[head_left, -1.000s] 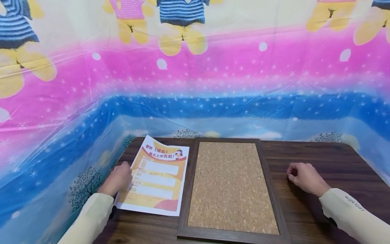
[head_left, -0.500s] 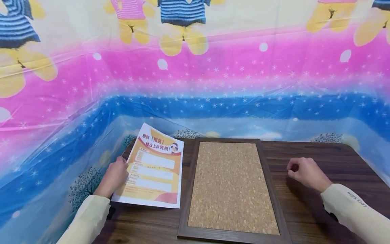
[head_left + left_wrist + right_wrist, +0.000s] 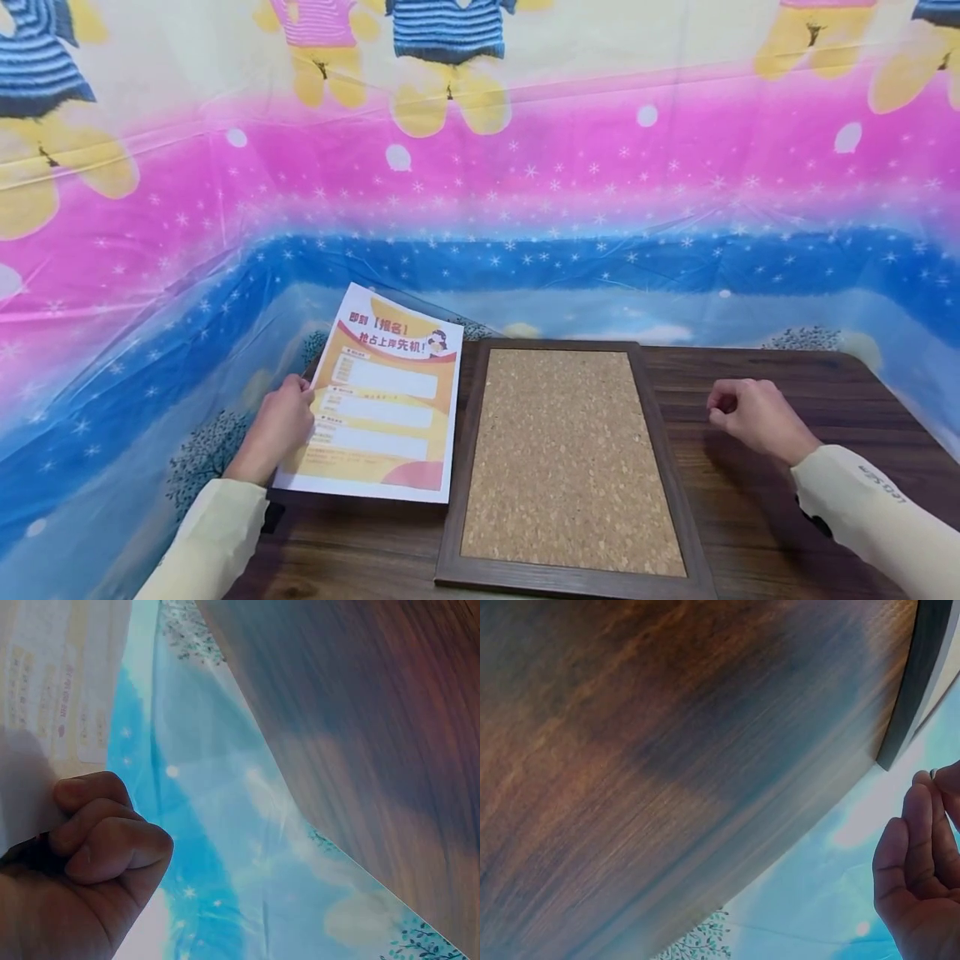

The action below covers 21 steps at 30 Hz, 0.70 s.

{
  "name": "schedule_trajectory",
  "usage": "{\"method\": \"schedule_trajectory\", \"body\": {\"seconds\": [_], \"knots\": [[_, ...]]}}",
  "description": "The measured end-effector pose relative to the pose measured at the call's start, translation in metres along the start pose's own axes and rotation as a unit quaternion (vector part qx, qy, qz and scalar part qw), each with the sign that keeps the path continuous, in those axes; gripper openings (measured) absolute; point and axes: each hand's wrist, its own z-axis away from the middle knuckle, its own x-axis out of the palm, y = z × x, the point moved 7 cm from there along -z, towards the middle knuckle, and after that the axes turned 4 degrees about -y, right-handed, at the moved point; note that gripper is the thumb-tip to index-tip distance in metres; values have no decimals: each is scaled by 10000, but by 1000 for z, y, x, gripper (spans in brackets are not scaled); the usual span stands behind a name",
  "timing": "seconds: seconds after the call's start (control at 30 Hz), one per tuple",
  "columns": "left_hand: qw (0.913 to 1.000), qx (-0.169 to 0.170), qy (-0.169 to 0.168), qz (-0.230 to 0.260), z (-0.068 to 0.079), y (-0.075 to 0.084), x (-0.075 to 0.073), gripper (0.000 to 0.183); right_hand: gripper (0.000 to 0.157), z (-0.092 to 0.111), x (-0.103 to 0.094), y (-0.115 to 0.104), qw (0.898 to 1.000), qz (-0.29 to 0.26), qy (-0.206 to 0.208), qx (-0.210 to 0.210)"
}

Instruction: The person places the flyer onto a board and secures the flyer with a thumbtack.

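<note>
My left hand [image 3: 279,427] pinches the left edge of an orange and white flyer [image 3: 378,404] and holds it tilted up off the dark wooden table [image 3: 757,508]. In the left wrist view the curled fingers [image 3: 97,840] clamp the sheet's underside [image 3: 45,682]. A cork board in a dark wood frame [image 3: 567,462] lies flat in the middle of the table, just right of the flyer. My right hand [image 3: 753,414] hovers above the table right of the board, fingers loosely curled and holding nothing; its fingers [image 3: 922,847] show in the right wrist view beside the frame's corner [image 3: 919,682].
A bright plastic sheet [image 3: 480,192] with pink, blue and cartoon bear print rises behind the table and wraps round its left and right sides. Bare wood lies right of the cork board [image 3: 780,375].
My left hand has lifted the flyer off the table, its far edge rising and the sheet shifting slightly toward the cork board. The right hand has risen a little.
</note>
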Motion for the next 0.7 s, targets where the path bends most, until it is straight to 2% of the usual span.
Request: {"method": "schedule_trajectory", "body": {"seconds": [0.27,0.47,0.7], "knots": [[9990,443,-28,-31,18,28,5,20,7,5,-5,2,9998,76,-50,158],[9979,644,35,9,19,46,16,20,6,6,-6,5,9997,16,4,257],[9955,932,141,-90,19,60,29,17,7,6,-13,2,9992,-55,351,206]]}}
